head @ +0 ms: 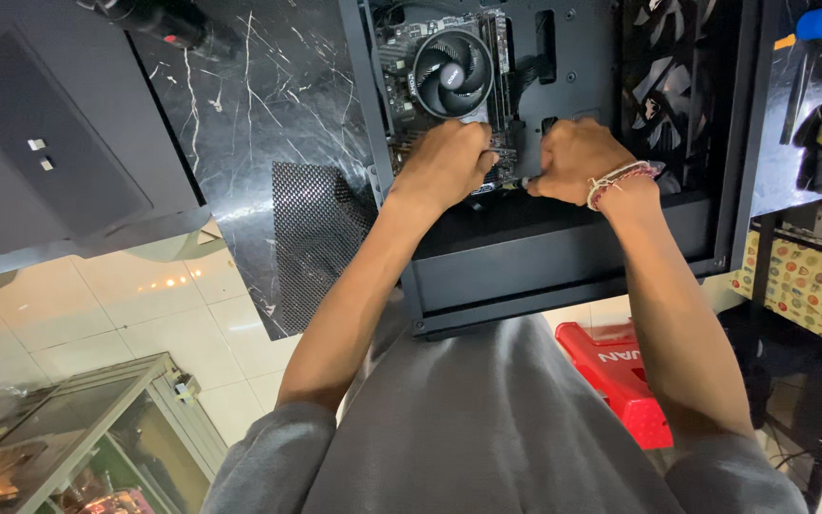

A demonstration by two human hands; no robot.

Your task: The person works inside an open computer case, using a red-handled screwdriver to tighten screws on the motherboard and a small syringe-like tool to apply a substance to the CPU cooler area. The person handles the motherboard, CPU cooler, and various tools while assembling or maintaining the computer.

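Black steel computer case (563,271) lies open on the marble bench (268,105) at upper centre, motherboard (401,48) and cooler fan (452,61) already mounted, while left hand (449,162) and right hand (577,157), both curled narrow, press at the board's lower edge, whatever they pinch hidden.

Left arm: bare forearm stretched forward, elbow low.
Left hand (447,162): knuckles up, fingers curled under.
Right arm: forearm extended, wrist wearing braided bands.
Right hand (573,160): fisted, fingers tucked, close beside the left.
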